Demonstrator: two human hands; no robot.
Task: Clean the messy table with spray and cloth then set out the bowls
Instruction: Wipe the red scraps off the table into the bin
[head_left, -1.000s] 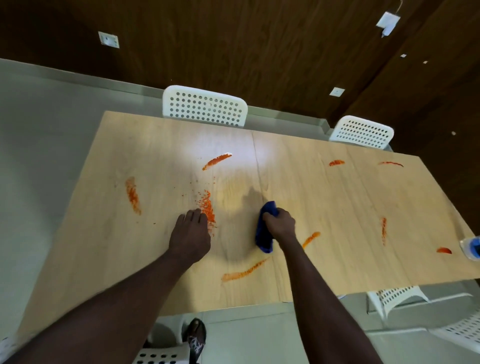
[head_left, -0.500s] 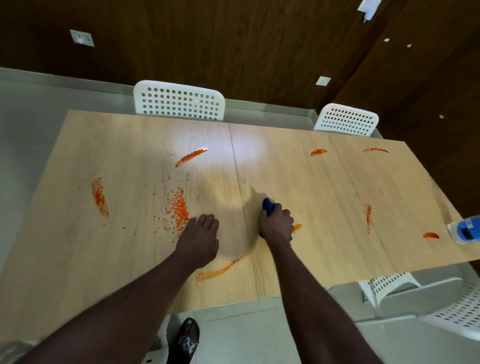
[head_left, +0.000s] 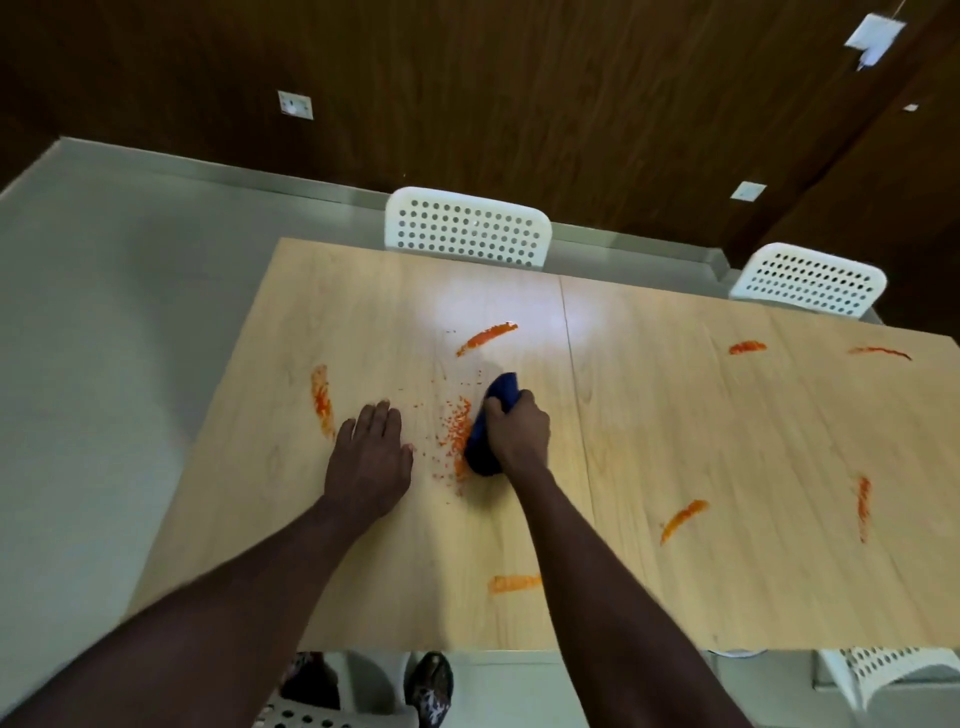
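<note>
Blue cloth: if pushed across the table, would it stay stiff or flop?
Probably floppy: the cloth bunches into a wad under the right hand. Likely light, since curled fingers alone hold it. It may smear the orange crumbs rather than slide cleanly.

No text, label, brand or number can be made out anywhere tbh, not on the desk (head_left: 727, 467), chairs (head_left: 467, 228) or wall plates (head_left: 294, 104).

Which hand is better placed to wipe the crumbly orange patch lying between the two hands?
Right. The right hand grips the blue cloth, whose edge touches the crumbly orange patch. The left hand lies flat on the table beside the patch, fingers straight, holding nothing.
</note>
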